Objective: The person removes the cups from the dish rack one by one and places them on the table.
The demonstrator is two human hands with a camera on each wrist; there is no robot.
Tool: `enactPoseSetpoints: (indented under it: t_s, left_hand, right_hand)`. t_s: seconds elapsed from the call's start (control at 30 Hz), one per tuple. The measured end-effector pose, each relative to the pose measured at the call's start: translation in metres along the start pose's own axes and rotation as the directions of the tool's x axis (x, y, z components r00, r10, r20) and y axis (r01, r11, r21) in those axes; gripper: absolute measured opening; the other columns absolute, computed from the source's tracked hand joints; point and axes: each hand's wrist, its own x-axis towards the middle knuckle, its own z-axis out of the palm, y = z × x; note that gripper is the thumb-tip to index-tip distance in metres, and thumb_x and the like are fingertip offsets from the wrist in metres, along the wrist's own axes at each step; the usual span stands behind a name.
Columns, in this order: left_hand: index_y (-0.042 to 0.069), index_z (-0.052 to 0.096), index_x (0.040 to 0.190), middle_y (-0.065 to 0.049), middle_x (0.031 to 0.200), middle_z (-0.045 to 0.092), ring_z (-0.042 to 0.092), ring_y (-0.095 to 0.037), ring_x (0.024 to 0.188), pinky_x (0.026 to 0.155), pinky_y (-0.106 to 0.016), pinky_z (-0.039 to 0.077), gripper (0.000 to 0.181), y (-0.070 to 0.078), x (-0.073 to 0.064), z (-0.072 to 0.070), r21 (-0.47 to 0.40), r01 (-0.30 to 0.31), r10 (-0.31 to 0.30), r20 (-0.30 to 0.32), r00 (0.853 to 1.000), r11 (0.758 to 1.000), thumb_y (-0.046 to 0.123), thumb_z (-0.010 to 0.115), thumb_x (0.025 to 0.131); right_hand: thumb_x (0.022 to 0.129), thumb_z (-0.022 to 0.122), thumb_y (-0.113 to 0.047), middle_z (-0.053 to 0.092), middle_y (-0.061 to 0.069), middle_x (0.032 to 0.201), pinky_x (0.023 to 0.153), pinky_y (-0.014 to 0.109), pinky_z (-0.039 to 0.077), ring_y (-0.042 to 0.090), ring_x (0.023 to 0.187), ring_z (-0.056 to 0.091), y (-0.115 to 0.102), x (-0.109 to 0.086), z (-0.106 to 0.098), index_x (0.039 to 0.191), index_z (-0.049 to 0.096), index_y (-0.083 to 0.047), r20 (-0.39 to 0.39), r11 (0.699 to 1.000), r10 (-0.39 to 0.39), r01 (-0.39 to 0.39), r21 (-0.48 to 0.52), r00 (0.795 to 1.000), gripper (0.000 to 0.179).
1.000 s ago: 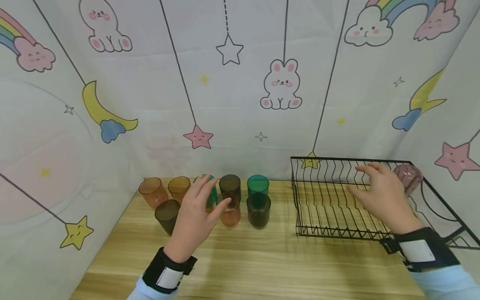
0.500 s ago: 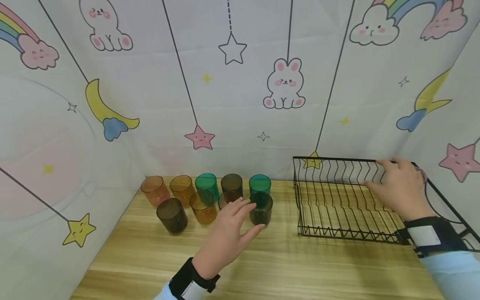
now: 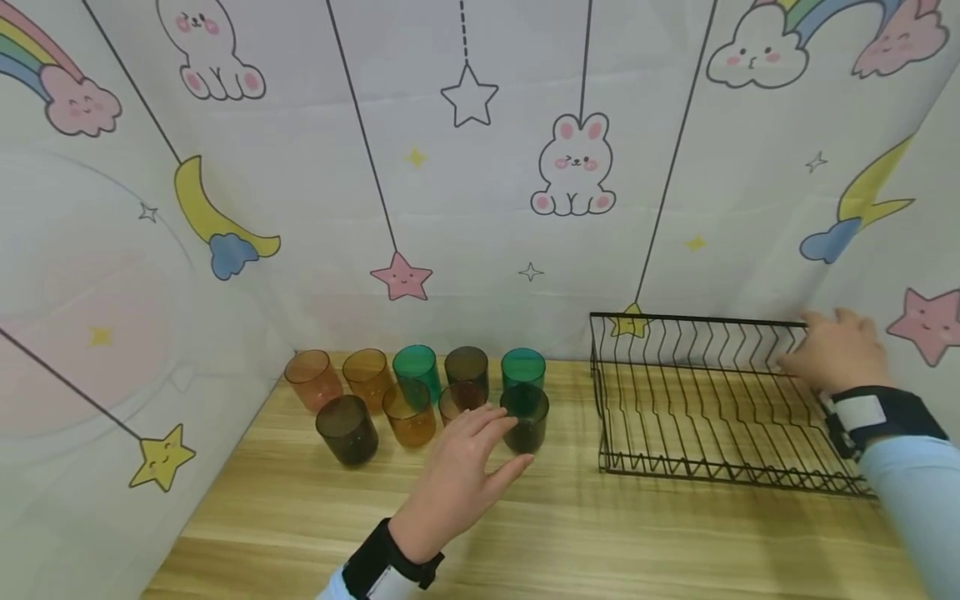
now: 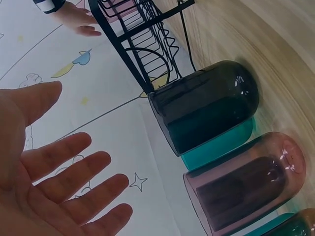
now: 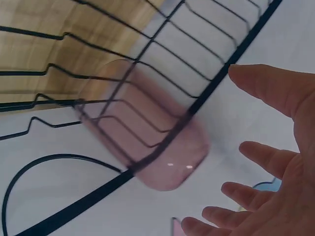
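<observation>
My left hand [image 3: 457, 479] hovers with its fingers extended just in front of a dark green tumbler [image 3: 525, 429] and a pinkish tumbler [image 3: 459, 398], which it partly hides. The left wrist view shows a gap between that hand [image 4: 59, 177] and the dark tumbler [image 4: 206, 105]. At the far right corner of a black wire dish rack [image 3: 697, 417] is my right hand [image 3: 843, 354]. A clear pink tumbler [image 5: 170, 167] sits tilted in the rack, its base above the top rail. The right hand [image 5: 275, 172], its fingers spread, is beside it and apart from it.
Several coloured tumblers stand on the wooden table [image 3: 300, 533] at the left: orange [image 3: 313, 382], amber [image 3: 408, 417], dark brown [image 3: 347, 432] and green [image 3: 416, 371] among them. A white patterned cloth [image 3: 487, 233] hangs behind and at the sides.
My left hand has moved right from the amber tumbler toward the dark green one. My right hand has moved right and back along the rack, now covering the pink tumbler in the head view.
</observation>
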Motion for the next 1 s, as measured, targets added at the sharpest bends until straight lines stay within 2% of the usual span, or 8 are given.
enactPoseSetpoints:
  t_s: [0.2,0.33,0.47,0.57,0.67,0.87,1.0]
  left_hand:
    - [0.019,0.062,0.119,-0.003,0.125,0.061,0.053,-0.023,0.123,0.104,-0.045,0.041,0.045,0.002,-0.002,-0.001,-0.003,0.006,-0.006,0.042,0.999,1.0,0.05,0.061,0.086]
    - [0.02,0.062,0.119,-0.003,0.126,0.06,0.052,-0.023,0.124,0.105,-0.046,0.04,0.045,0.003,-0.003,0.001,0.001,-0.003,0.003,0.048,0.999,1.0,0.051,0.059,0.087]
    - [0.019,0.062,0.119,-0.004,0.125,0.061,0.052,-0.025,0.123,0.104,-0.047,0.04,0.045,0.003,-0.003,0.003,-0.006,-0.012,0.012,0.04,0.999,1.0,0.051,0.058,0.088]
    - [0.019,0.062,0.118,-0.003,0.125,0.061,0.053,-0.025,0.123,0.104,-0.047,0.04,0.044,0.003,-0.003,0.003,-0.01,-0.013,0.013,0.036,0.999,1.0,0.05,0.059,0.087]
    - [0.019,0.063,0.118,-0.003,0.125,0.061,0.053,-0.026,0.123,0.104,-0.047,0.041,0.043,0.003,-0.003,0.003,-0.01,-0.013,0.013,0.033,0.999,1.0,0.049,0.06,0.087]
    - [0.019,0.063,0.117,-0.003,0.125,0.061,0.052,-0.026,0.123,0.104,-0.046,0.04,0.043,0.002,-0.004,0.004,-0.012,0.002,-0.001,0.037,0.999,1.0,0.048,0.062,0.086]
    - [0.018,0.063,0.117,-0.003,0.125,0.061,0.052,-0.025,0.123,0.105,-0.046,0.04,0.043,0.002,-0.004,0.004,-0.01,0.01,-0.01,0.042,0.999,1.0,0.048,0.061,0.086]
  right_hand:
    - [0.072,0.07,-0.035,0.019,0.043,0.131,0.082,0.075,0.035,0.066,0.117,0.017,0.019,0.007,0.011,0.136,0.032,0.008,0.041,0.994,0.09,-0.088,-0.058,0.995,0.086]
    - [0.075,0.067,-0.038,0.02,0.042,0.133,0.084,0.074,0.036,0.065,0.118,0.019,0.027,0.007,0.015,0.138,0.029,0.006,0.072,0.987,0.124,-0.115,-0.113,0.99,0.086]
    - [0.078,0.065,-0.032,0.027,0.044,0.128,0.088,0.072,0.035,0.064,0.112,0.029,0.029,0.006,0.016,0.138,0.029,0.007,0.076,0.991,0.098,-0.089,-0.104,0.992,0.08]
    - [0.078,0.069,-0.027,0.033,0.043,0.121,0.088,0.07,0.036,0.061,0.106,0.036,0.026,0.005,0.015,0.132,0.034,0.01,0.06,0.995,0.066,-0.061,-0.085,0.996,0.074]
    - [0.078,0.07,-0.022,0.036,0.042,0.115,0.084,0.07,0.037,0.06,0.103,0.038,0.023,0.003,0.013,0.126,0.037,0.012,0.058,0.996,0.05,-0.045,-0.079,0.997,0.067]
    - [0.084,0.054,-0.005,0.043,0.043,0.112,0.079,0.069,0.04,0.06,0.097,0.044,0.019,0.002,0.009,0.125,0.041,0.012,0.062,0.996,-0.021,0.026,-0.09,0.998,0.046]
    - [0.084,0.055,-0.005,0.05,0.042,0.108,0.071,0.065,0.044,0.057,0.091,0.05,0.017,0.003,0.007,0.119,0.048,0.011,0.073,0.992,-0.067,0.074,-0.102,0.995,0.039]
